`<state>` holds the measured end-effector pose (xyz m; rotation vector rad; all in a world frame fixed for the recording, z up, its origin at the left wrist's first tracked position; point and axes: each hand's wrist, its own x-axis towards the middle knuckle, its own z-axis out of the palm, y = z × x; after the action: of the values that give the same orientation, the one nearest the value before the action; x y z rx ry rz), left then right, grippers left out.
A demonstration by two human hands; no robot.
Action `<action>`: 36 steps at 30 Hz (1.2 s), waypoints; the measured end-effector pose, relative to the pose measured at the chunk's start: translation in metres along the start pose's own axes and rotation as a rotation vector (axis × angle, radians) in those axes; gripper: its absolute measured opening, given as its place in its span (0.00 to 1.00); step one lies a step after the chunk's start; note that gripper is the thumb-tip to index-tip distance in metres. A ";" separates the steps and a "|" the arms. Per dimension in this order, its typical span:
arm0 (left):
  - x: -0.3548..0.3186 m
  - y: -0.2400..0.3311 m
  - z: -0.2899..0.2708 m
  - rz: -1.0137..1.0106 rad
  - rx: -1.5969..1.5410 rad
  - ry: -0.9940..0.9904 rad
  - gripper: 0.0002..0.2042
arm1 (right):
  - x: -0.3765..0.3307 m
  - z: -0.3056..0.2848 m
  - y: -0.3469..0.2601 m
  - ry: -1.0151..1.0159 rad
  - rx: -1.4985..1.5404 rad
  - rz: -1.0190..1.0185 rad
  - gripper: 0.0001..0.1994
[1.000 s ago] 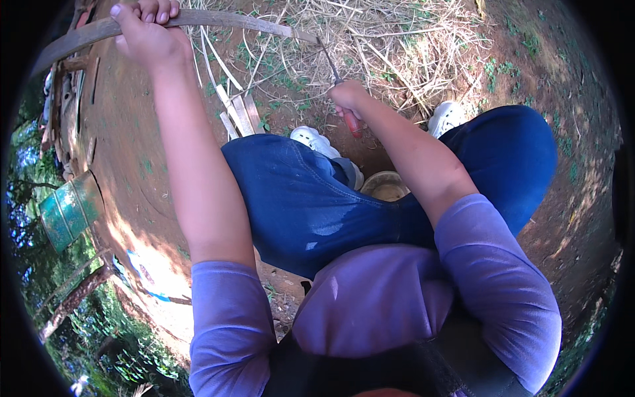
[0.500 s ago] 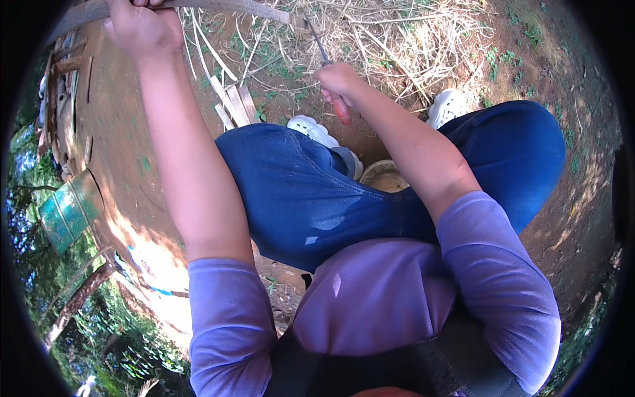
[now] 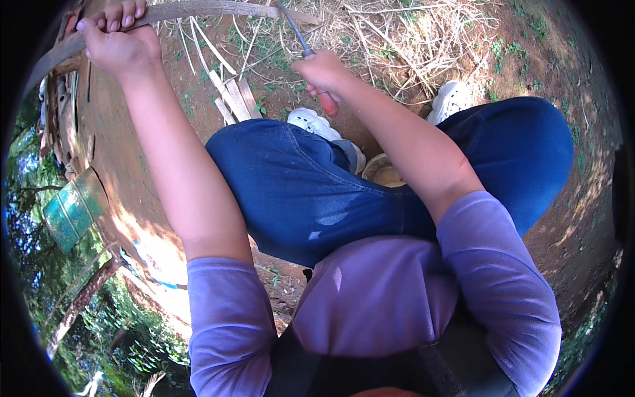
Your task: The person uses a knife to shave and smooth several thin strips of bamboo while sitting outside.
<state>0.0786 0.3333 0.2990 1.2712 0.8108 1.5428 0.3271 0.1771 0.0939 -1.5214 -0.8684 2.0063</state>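
My left hand [image 3: 126, 49] is closed round a long grey-brown wooden strip [image 3: 198, 8] at the upper left, with the thumb below and the fingers over it. Across the top of the view the strip runs, its right end above the straw. My right hand [image 3: 322, 73] grips a knife by its red handle [image 3: 328, 104]. The knife's thin dark blade [image 3: 294, 28] points up and left and meets the strip a little short of its right end. Whether the edge is cutting into it I cannot tell.
Pale split strips [image 3: 231, 96] lie beside my left knee. Dry straw-like shavings [image 3: 410, 49] cover the ground ahead. Between my legs sits a round bowl [image 3: 383, 173], partly hidden. A green metal sheet [image 3: 73, 208] and stacked wood [image 3: 63, 112] stand at the left.
Both hands have shifted left, the left one also downward and the right one slightly up. The strip has come left too, and the blade now meets it farther from its right end.
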 end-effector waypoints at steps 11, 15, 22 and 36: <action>-0.018 0.001 0.016 0.082 0.086 0.117 0.18 | 0.007 0.015 -0.031 -0.031 0.001 -0.086 0.11; -0.018 -0.002 0.026 0.073 0.082 0.115 0.18 | 0.021 0.015 0.005 0.162 -0.414 -0.343 0.14; -0.016 0.000 0.031 0.094 0.089 0.103 0.18 | 0.022 0.003 0.019 0.066 -0.260 -0.148 0.13; -0.010 -0.006 0.057 0.127 0.209 0.272 0.18 | 0.029 0.005 0.015 0.067 -0.171 -0.126 0.13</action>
<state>0.1354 0.3220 0.3034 1.2978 1.1066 1.7965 0.3148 0.1856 0.0645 -1.5728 -1.1038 1.8209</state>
